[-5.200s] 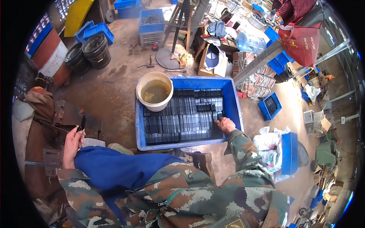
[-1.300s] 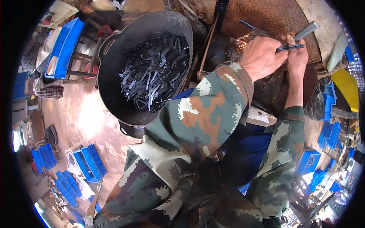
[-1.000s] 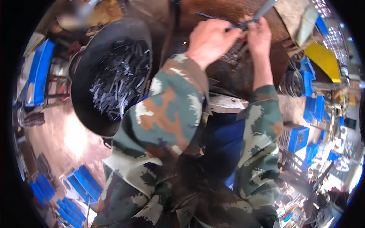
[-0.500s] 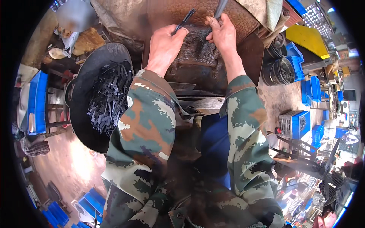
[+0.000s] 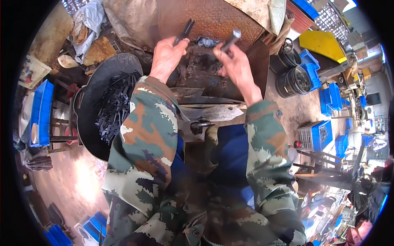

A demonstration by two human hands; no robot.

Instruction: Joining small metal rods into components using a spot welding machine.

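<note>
Piece (image 5: 186,30) (slim, black) is gripped in the left hand (image 5: 167,56), a tool (image 5: 231,40) in the right hand (image 5: 235,64).

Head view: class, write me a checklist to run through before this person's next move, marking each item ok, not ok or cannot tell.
1. Left hand holds the dark narrow piece: ok.
2. Right hand holds the grey tool: ok.
3. Exact grip of the right fingers: cannot tell, blurred.
4. Hands apart from each other: ok.
5. Gloves on both hands: not ok, both are bare.
6. Black tub at the person's left contains dark strips: ok.
</note>
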